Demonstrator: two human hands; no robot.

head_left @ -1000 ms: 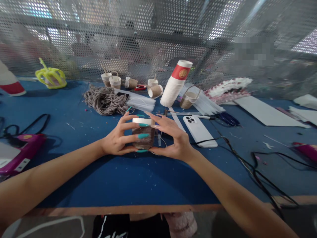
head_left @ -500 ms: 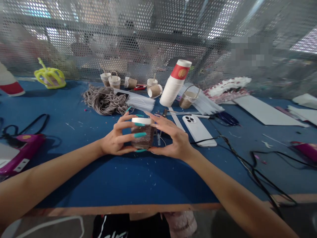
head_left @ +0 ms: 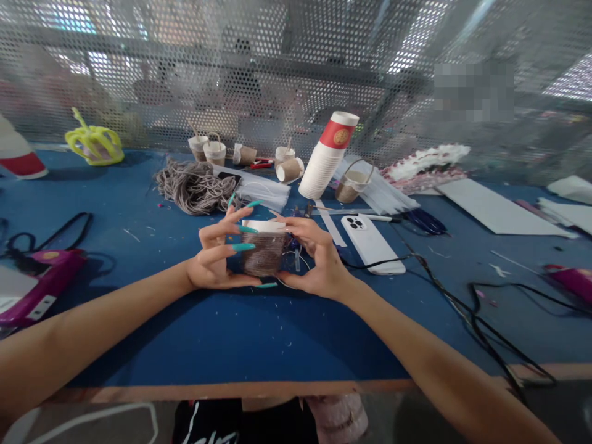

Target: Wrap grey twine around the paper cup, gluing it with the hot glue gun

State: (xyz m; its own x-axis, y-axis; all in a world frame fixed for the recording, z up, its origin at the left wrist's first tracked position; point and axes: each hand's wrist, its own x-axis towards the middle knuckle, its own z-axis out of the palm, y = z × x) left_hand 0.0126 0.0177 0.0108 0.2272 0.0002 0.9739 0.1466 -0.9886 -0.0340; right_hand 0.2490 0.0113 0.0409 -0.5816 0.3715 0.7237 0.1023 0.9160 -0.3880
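Between my hands is a paper cup wrapped in brown cord (head_left: 263, 253), with a bare white band at its top. My right hand (head_left: 319, 256) grips it from the right, fingertips at the rim and thumb at the base. From the left, my left hand (head_left: 219, 253) curves around it loosely; its long turquoise nails lie over the cup's side and its thumb lies along the base. Just behind is a bundle of grey-brown cord (head_left: 197, 188). A white phone (head_left: 374, 243) lies to the right of my right hand.
Farther back stands a leaning stack of paper cups (head_left: 319, 160), with several small cord-wrapped cups nearby, one a handled cup (head_left: 352, 185). A magenta glue gun (head_left: 50, 277) lies at left. Black cables (head_left: 430, 277) cross the right side. A perforated metal screen (head_left: 277, 80) rises behind.
The cup has tilted slightly and shifted a little left. My left fingers have loosened and drawn back left, while my right fingers have curled closer at the rim.
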